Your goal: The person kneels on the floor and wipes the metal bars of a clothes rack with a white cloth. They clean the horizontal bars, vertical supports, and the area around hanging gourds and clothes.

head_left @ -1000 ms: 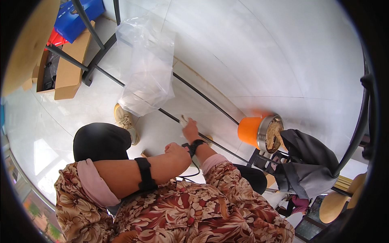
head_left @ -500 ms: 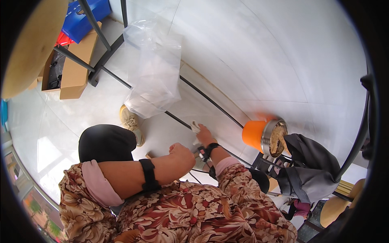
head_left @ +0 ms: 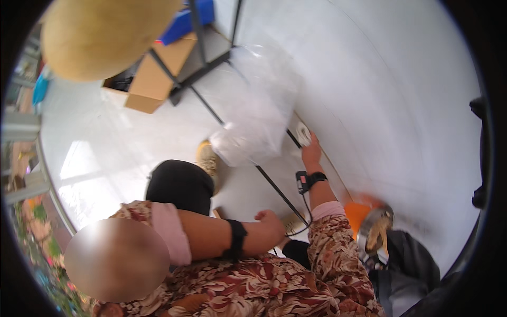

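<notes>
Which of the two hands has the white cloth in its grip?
The right hand, stretched out beside a dark bar, with the white cloth in it. The left hand, nearer the flowered shirt, shows no cloth.

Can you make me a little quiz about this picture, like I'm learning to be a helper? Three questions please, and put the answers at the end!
1. Which of the person's hands holds the white crumpled cloth?

2. Pick one: which of these is left of that cloth in the picture?
a) the orange round container with a metal rim
b) the clear plastic bag
c) the dark grey fabric

3. True or false: the brown cardboard box is open.

Key:
1. The right hand.
2. b
3. True; its flap is up and dark things show inside.
</notes>
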`<state>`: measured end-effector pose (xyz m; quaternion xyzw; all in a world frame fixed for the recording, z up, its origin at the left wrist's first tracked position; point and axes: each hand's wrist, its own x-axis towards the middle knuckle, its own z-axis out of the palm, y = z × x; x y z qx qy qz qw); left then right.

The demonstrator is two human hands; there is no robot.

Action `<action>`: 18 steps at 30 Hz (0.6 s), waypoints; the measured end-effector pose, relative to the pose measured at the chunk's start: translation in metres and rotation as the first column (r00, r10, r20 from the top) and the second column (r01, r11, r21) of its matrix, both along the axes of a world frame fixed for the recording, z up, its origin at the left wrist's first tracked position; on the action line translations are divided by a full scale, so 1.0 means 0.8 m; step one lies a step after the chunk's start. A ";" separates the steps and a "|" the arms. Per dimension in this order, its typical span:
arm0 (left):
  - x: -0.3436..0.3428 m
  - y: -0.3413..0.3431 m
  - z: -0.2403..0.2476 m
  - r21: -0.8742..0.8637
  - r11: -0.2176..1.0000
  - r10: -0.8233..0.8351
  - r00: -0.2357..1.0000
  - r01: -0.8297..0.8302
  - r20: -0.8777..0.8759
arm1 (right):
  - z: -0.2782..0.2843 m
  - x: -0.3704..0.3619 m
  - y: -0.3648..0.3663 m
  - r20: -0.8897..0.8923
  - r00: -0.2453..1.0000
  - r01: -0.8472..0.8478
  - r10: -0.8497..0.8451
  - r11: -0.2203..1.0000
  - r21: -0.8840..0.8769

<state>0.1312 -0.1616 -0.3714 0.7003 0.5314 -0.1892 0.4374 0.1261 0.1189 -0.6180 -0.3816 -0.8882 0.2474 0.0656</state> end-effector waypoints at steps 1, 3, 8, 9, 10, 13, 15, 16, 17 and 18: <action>-0.001 0.002 0.004 -0.004 1.000 -0.008 1.000 0.008 -0.008 | -0.015 -0.007 -0.001 0.111 0.994 -0.002 0.002 1.000 -0.005; 0.000 0.003 0.013 -0.014 1.000 -0.028 0.999 0.028 -0.023 | -0.030 0.003 -0.007 0.244 0.965 -0.077 0.097 0.993 -0.089; -0.005 0.001 0.030 -0.019 0.997 -0.077 0.996 0.077 -0.040 | -0.049 0.056 0.017 0.295 0.949 -0.086 0.111 0.992 -0.097; -0.007 -0.001 0.032 -0.014 0.996 -0.092 0.995 0.091 -0.040 | -0.052 0.080 0.026 0.335 0.938 -0.065 0.092 0.994 -0.089; -0.009 -0.004 0.031 -0.002 0.995 -0.097 0.995 0.097 -0.037 | -0.058 0.104 0.037 0.374 0.925 -0.044 0.069 0.996 -0.075; -0.021 -0.015 0.021 -0.002 0.998 -0.057 0.998 0.057 -0.009 | -0.074 0.198 0.066 0.496 0.868 0.060 -0.021 0.996 -0.063; -0.020 -0.012 0.014 -0.036 0.998 -0.055 0.998 0.055 -0.004 | -0.081 0.260 0.076 0.552 0.827 0.154 -0.112 0.988 -0.029; -0.012 -0.007 0.012 -0.061 0.997 -0.054 0.998 0.053 -0.019 | -0.080 0.291 0.085 0.658 0.753 -0.024 0.024 1.000 -0.009; -0.009 -0.007 0.010 -0.044 0.998 -0.046 0.999 0.045 -0.026 | -0.082 0.303 0.090 0.745 0.666 -0.056 0.035 0.998 0.004; -0.005 -0.007 0.009 -0.026 0.999 -0.039 0.999 0.038 -0.032 | -0.080 0.314 0.092 0.715 0.698 -0.039 0.029 0.999 -0.002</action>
